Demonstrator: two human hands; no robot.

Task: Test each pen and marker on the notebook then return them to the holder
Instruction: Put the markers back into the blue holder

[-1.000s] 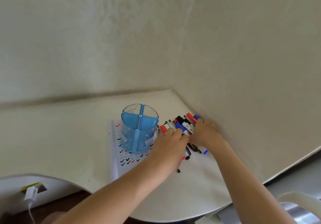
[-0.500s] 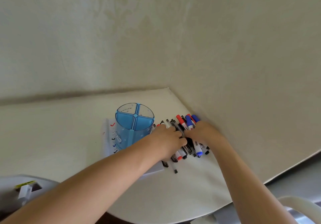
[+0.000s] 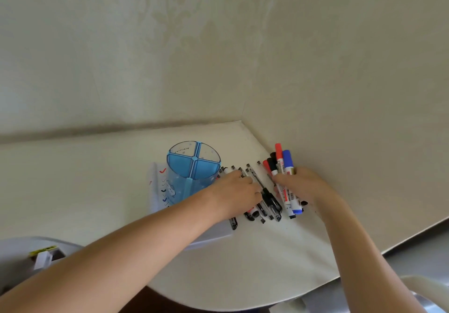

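The markers (image 3: 281, 164) are just right of the holder (image 3: 189, 181), up in a bunch; the right hand (image 3: 305, 186) grips them, its fingers (image 3: 279, 179) curled round the lot. The pens (image 3: 266, 197) lie side by side between that bunch and the holder; the left hand (image 3: 237, 191) rests on them with fingers (image 3: 239, 175) close together, and we cannot tell if they pinch one.

The holder stands on the notebook (image 3: 158, 191), and its four parts look empty to us; ticks show on the page at its left.

What could go wrong, we think: so many markers in one grip may slide, and one could drop out; the pens are round, so a push from the left hand could roll some away from the holder toward the near edge of the table (image 3: 73, 179); the left arm lies close by the holder and could bump it over; the holder hides much of the page, so there is little room to test.
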